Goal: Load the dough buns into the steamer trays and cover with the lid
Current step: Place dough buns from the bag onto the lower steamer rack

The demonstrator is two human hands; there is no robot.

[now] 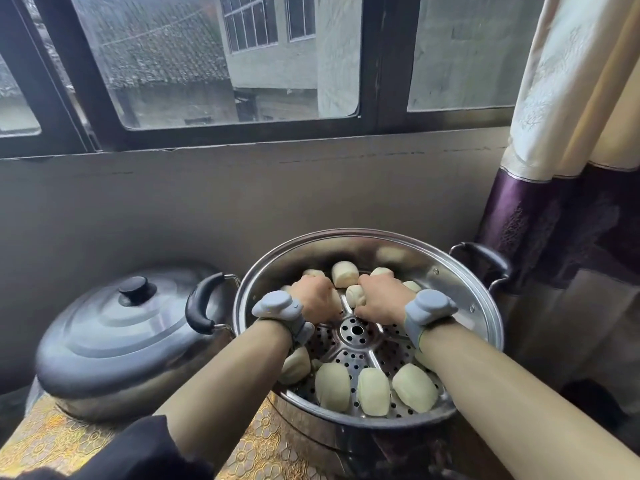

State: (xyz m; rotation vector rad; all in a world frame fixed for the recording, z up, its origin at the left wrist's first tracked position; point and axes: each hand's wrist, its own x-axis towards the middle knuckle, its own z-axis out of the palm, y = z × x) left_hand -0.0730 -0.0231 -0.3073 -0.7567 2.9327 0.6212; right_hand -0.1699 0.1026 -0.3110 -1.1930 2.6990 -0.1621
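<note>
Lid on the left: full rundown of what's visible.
The lid is domed shiny metal with stepped concentric rings and a black knob on top. It sits knob up, left of the steamer tray, on a metal vessel of which only a strip shows. Neither the left hand nor the right hand touches it; the tray's black handle stands close by its right edge.

There is one view only, from a camera worn on the person's head. It looks forward and steeply down through a wide-angle lens, so the window [221, 60] frame across the upper half bows. The steamer tray [460, 271] fills the lower centre-right, close enough that each bun [332, 386] and hole in its floor shows. Both forearms run in from the bottom edge to the left hand [317, 297] and right hand [379, 299] near mid-frame. The lid [114, 334] lies lower left, and a curtain [568, 133] hangs along the right edge.
</note>
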